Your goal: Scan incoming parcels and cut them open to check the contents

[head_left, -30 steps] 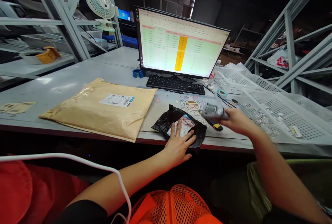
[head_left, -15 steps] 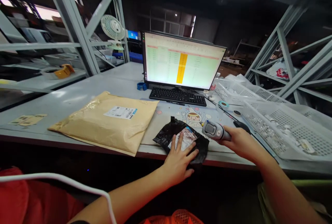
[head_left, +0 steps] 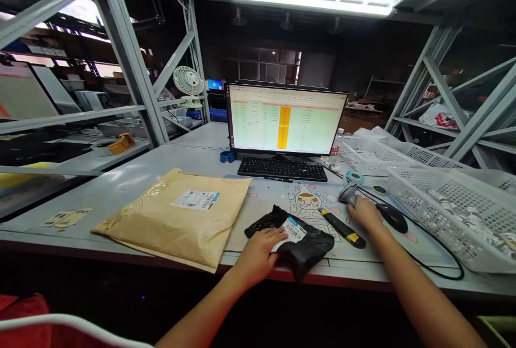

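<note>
While the left hand (head_left: 258,254) gripped the black parcel (head_left: 300,240) at the table's (head_left: 121,187) front edge.
Soft, light, crinkly; best pinched by an edge. Right hand (head_left: 365,212) loosely covered the scanner (head_left: 348,194).

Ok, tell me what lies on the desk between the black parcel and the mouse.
In the head view, a black-and-yellow utility knife lies between the black parcel and the mouse, beside the right hand.

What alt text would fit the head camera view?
A person's left hand grips a small black parcel at the table edge, while the right hand rests on a grey scanner. A tan padded envelope lies left; a monitor glows behind.
</note>
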A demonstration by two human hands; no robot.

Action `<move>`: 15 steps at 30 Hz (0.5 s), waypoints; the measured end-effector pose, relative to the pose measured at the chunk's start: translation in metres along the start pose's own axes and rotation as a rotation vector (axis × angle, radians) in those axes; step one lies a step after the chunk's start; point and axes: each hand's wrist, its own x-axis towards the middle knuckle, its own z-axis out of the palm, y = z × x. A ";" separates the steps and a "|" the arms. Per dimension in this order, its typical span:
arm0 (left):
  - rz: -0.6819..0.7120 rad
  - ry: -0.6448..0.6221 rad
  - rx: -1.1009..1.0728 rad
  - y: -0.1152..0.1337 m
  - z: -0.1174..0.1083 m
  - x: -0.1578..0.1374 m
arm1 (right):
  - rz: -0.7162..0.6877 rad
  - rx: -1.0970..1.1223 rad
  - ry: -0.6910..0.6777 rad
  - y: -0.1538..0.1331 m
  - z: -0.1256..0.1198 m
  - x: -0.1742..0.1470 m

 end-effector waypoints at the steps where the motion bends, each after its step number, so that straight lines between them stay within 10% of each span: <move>1: -0.030 0.051 -0.111 -0.004 -0.001 0.000 | -0.009 0.015 0.019 -0.005 -0.002 0.004; 8: -0.609 0.628 -0.433 -0.028 -0.006 0.003 | -0.102 0.112 0.049 -0.084 0.030 0.050; 15: -0.660 0.711 -0.573 -0.024 -0.010 0.005 | -0.005 0.091 0.013 -0.151 0.099 0.076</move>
